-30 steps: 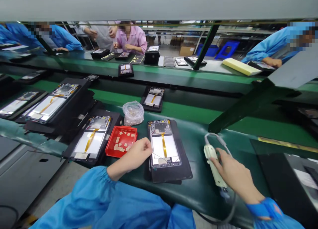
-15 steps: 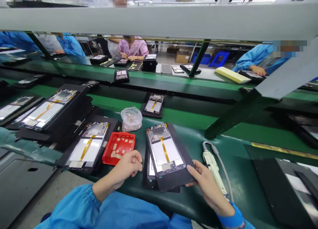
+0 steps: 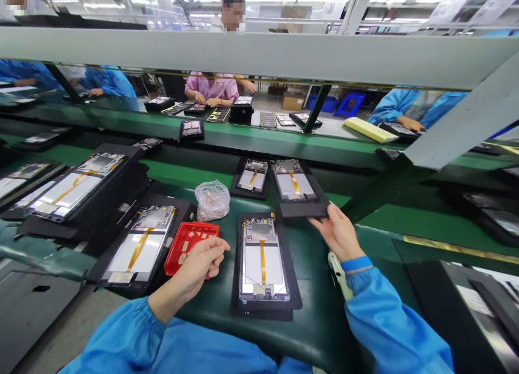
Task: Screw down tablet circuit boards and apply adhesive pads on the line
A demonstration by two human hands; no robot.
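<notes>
- Right hand (image 3: 338,232) grips the near right corner of a black board (image 3: 304,209), thumb above and fingers underneath; an open-backed tablet (image 3: 294,182) lies on that board.
- Its wrist, in a blue band (image 3: 357,264), leads a forearm reaching forward and leftward from the lower right.
- Left hand (image 3: 205,258) hovers palm inward over the near right part of a red tray (image 3: 172,255), fingers curled, thumb and index together; whether anything is pinched, I cannot tell.
- Between the hands, nearer the body, a second tablet (image 3: 263,263) rests on black sheets (image 3: 295,293).
- A pale green tool (image 3: 339,276) lies partly behind the right sleeve.
</notes>
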